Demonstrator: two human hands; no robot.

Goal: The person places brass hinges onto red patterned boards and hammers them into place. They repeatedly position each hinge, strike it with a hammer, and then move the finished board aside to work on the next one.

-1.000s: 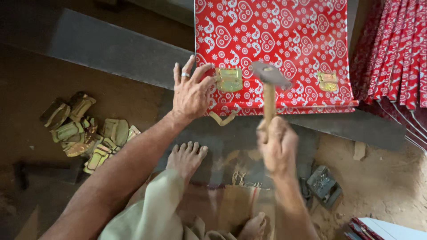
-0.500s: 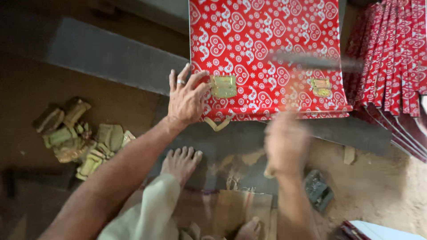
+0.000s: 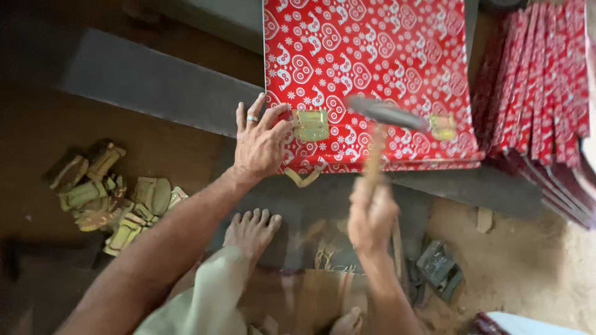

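Observation:
A red box printed with white bird and heart shapes lies on a long dark metal bar. Two brass clasps sit on its near edge, the left clasp and the right clasp. My left hand, with a ring on one finger, presses flat on the box's near left corner, fingertips beside the left clasp. My right hand grips the wooden handle of a hammer. Its blurred metal head hangs over the box between the two clasps.
A heap of brass clasps lies on the dirt floor at the left. More red patterned boxes stand stacked on edge at the right. My bare foot rests below the bar. A small dark metal piece lies at the lower right.
The hammer swung down from its raised upright position and is blurred over the box between the clasps. My left hand stayed pressed on the box's corner. The camera shifted slightly.

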